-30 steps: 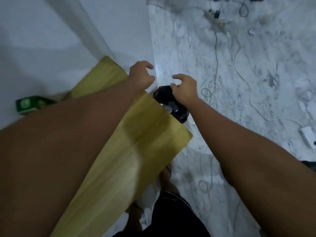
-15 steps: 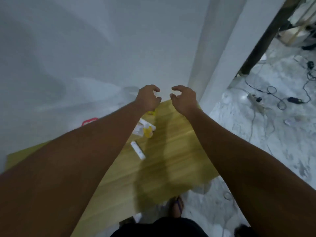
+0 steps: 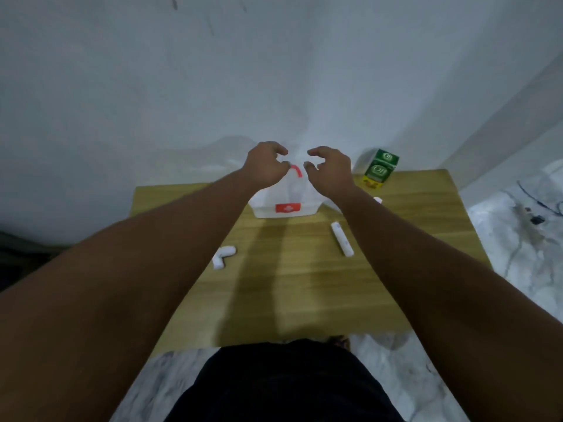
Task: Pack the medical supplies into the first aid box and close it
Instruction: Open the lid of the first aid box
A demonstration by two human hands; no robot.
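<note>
A white first aid box [image 3: 285,202] with a red label and a red handle [image 3: 297,171] stands at the back middle of the wooden table [image 3: 289,284]. My left hand [image 3: 265,163] and my right hand [image 3: 327,166] hover side by side above the box's top, fingers curled and apart, holding nothing. On the table, a white tube [image 3: 342,243] lies to the right of the box. Two small white rolls [image 3: 223,257] lie at the left. A green carton [image 3: 380,169] stands at the back right. Another small white item [image 3: 377,200] peeks out beside my right forearm.
A white wall rises right behind the table. Marble floor [image 3: 518,239] lies to the right with dark cables [image 3: 539,205] on it. My dark shorts [image 3: 286,382] are below the table's near edge.
The view has swung from the floor and table corner to face the table squarely. The first aid box and supplies have come into view under my hands, which remain raised and empty.
</note>
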